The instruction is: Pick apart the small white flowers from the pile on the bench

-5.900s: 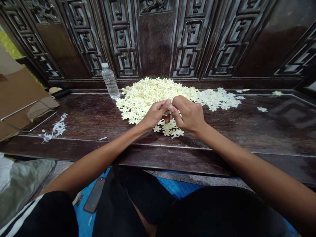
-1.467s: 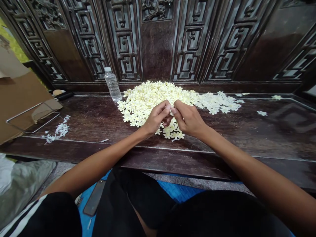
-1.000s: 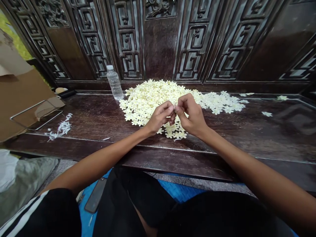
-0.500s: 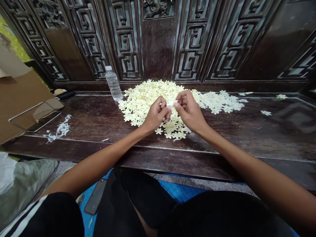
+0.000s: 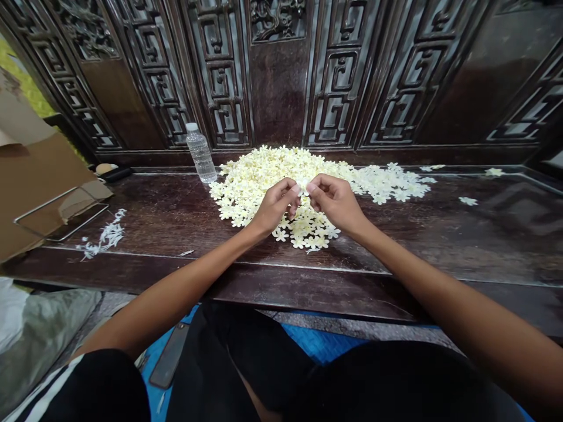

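Observation:
A small pale flower [image 5: 303,186] is pinched between my two hands, just above the pile. My left hand [image 5: 278,205] grips its left side with thumb and forefinger, the other fingers curled. On the other side, my right hand [image 5: 333,199] has thumb and forefinger closed on the flower's right edge. Beneath and behind both hands spreads a heap of cream-yellow artificial-looking flowers [image 5: 250,176] on the dark wooden bench [image 5: 167,205]. Whiter flowers [image 5: 396,183] trail off to the right of the heap.
A clear plastic bottle [image 5: 201,153] stands left of the heap. Thin white strips [image 5: 108,235] lie further left, near a wire frame [image 5: 61,214] and a cardboard box [image 5: 39,176]. Carved wooden panels [image 5: 281,88] rise behind. A phone [image 5: 169,356] lies below on a blue mat [image 5: 323,340].
My right hand has come down slightly and its fingers have closed in on the flower. Both hands stay together over the heap; the view has shifted a little.

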The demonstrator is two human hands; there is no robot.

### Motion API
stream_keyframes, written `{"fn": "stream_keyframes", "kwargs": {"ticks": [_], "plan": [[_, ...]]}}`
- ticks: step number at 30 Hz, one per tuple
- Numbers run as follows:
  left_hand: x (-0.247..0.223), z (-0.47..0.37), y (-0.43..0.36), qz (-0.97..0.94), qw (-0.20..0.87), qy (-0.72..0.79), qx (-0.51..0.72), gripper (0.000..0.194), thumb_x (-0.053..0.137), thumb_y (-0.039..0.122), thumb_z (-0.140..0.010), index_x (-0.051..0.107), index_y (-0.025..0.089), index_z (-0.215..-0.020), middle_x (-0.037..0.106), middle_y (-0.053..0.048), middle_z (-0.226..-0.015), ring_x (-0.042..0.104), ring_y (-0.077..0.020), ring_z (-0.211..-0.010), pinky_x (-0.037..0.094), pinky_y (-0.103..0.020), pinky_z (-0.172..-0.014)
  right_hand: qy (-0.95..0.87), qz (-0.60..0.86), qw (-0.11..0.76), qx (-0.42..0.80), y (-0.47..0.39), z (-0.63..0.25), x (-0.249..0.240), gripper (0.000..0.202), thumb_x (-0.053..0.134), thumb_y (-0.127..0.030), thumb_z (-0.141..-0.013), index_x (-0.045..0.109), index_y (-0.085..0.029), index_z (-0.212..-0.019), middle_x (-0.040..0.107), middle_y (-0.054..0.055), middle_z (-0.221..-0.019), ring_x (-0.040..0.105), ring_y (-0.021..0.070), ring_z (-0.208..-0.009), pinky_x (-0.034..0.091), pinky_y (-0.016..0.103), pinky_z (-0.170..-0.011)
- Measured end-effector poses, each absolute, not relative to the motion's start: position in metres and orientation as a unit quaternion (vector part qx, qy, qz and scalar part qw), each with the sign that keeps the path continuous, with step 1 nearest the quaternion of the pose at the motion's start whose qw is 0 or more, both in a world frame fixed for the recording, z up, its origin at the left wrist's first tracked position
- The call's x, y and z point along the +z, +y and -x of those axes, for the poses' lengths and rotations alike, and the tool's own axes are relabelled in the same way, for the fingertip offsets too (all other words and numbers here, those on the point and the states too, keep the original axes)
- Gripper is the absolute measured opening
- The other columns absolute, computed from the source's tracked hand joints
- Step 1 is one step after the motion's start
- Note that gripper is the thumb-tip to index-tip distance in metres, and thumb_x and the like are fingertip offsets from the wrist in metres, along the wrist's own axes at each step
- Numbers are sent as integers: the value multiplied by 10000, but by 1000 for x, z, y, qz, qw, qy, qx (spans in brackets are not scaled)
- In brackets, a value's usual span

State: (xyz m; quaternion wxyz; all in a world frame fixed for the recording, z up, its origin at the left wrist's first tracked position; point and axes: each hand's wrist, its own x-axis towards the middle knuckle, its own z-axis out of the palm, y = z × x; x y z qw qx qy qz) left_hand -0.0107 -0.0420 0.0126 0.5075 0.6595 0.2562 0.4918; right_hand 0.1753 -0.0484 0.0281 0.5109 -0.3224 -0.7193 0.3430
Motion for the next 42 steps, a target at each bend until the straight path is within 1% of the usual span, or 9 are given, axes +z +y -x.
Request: {"fn": "stream_keyframes", "kwargs": {"ticks": [3, 7, 11, 16, 22, 28, 33, 38, 42], "plan": [[13, 10, -42, -648, 509, 249, 508, 349, 696, 505, -957, 555, 190, -906, 570, 19, -778, 543, -77, -606, 493, -226, -557, -707, 308, 513, 378, -47, -175, 26, 488, 753, -663, -890, 652, -196, -792, 572, -21, -633, 514, 114, -540, 414, 275, -523], [13, 10, -43, -619, 550, 225, 513, 361, 734, 493, -931, 534, 196, -879, 571, 21, -764, 540, -77, -616, 474, -218, -563, -654, 280, 516, 477, -47, -175, 25, 459, 828, -625, -839, 671, -196, -797, 588, -19, -659, 511, 107, -542, 418, 270, -514], [14, 9, -46, -599, 589, 203, 504, 398, 800, 482, -884, 516, 203, -869, 556, 30, -742, 511, -71, -623, 461, -216, -580, -614, 262, 499, 553, -48, -178, 27, 392, 908, -504, -796, 678, -187, -789, 597, -24, -651, 519, 98, -543, 422, 261, -527], [19, 9, -53, -595, 621, 169, 481, 395, 806, 474, -890, 514, 211, -844, 496, 46, -691, 446, -68, -611, 446, -228, -597, -572, 258, 481, 613, -52, -179, 31, 381, 942, -395, -755, 625, -187, -724, 584, -38, -600, 494, 88, -504, 350, 230, -475], [21, 8, -55, -609, 622, 162, 465, 425, 816, 502, -873, 504, 215, -847, 474, 50, -681, 434, -72, -618, 437, -226, -595, -586, 256, 465, 612, -54, -179, 30, 406, 918, -405, -776, 574, -195, -727, 581, -37, -596, 513, 95, -506, 286, 221, -438], [19, 5, -55, -574, 647, 170, 472, 381, 777, 459, -909, 488, 217, -853, 481, 44, -692, 437, -69, -601, 436, -225, -583, -592, 216, 491, 601, -57, -177, 32, 460, 918, -437, -771, 521, -211, -718, 520, -59, -600, 454, 89, -516, 326, 237, -470], [11, 1, -56, -567, 667, 150, 459, 353, 774, 401, -918, 494, 200, -841, 466, 50, -695, 407, -58, -598, 398, -202, -567, -603, 195, 517, 575, -62, -175, 36, 412, 899, -409, -804, 552, -203, -720, 492, -56, -650, 412, 74, -519, 311, 239, -474], [11, 2, -58, -558, 683, 138, 451, 348, 778, 386, -922, 494, 200, -840, 464, 51, -681, 409, -62, -602, 393, -198, -564, -608, 226, 533, 543, -58, -175, 34, 398, 878, -397, -812, 542, -210, -709, 443, -60, -621, 363, 81, -506, 289, 246, -468], [17, 5, -57, -575, 647, 141, 481, 328, 780, 390, -923, 521, 202, -850, 459, 52, -688, 402, -59, -599, 418, -204, -574, -651, 246, 524, 492, -54, -176, 33, 399, 886, -443, -815, 589, -206, -693, 450, -55, -582, 363, 91, -500, 281, 256, -465]]}}
